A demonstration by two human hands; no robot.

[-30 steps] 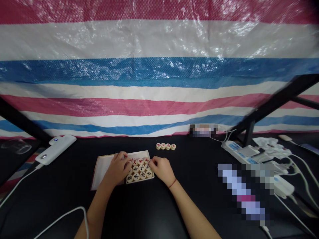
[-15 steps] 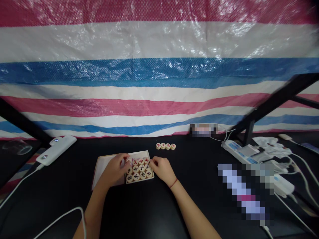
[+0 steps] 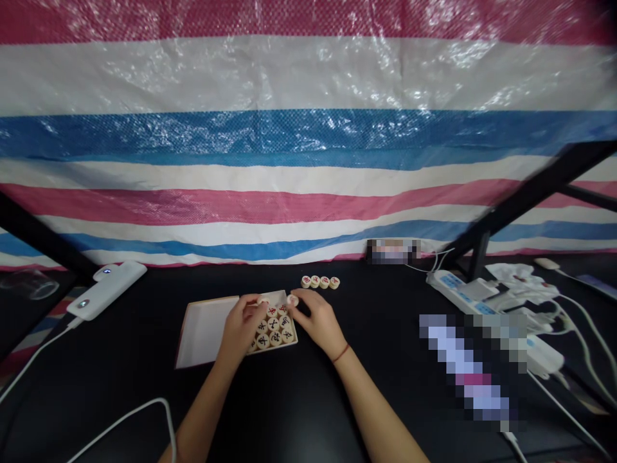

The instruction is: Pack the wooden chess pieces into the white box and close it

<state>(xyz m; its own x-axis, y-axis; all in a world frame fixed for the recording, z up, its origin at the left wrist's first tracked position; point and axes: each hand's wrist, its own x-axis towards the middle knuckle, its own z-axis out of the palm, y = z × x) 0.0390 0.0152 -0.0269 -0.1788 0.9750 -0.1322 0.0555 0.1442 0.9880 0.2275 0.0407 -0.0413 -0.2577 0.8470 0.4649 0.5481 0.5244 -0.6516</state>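
A shallow open box point(image 3: 297, 337) holds rows of round Chinese chess pieces point(image 3: 275, 338), black characters nearer me and red ones behind. My left hand point(image 3: 242, 323) reaches over the box's left side, its fingers closed on a chess piece point(image 3: 263, 300) and hiding others below. At the box's back right, my right hand point(image 3: 315, 315) pinches another piece with a red mark point(image 3: 292, 299). Behind it, a short row of red-lettered pieces point(image 3: 320, 281) stands on the black table. The lid point(image 3: 205, 331) lies flat, white inside up, against the box's left side.
A white power bank point(image 3: 110, 292) with a cable is at left. On the right lie a power strip point(image 3: 457, 292) with plugs and cords, plus a blurred-out long object point(image 3: 470, 370). Another blurred item point(image 3: 393, 251) stands by the striped sheet point(image 3: 289, 141). A cable crosses my left forearm.
My left hand has moved right over the box and lifted a piece. My right hand has shifted slightly and now pinches a piece at the box's back right corner.
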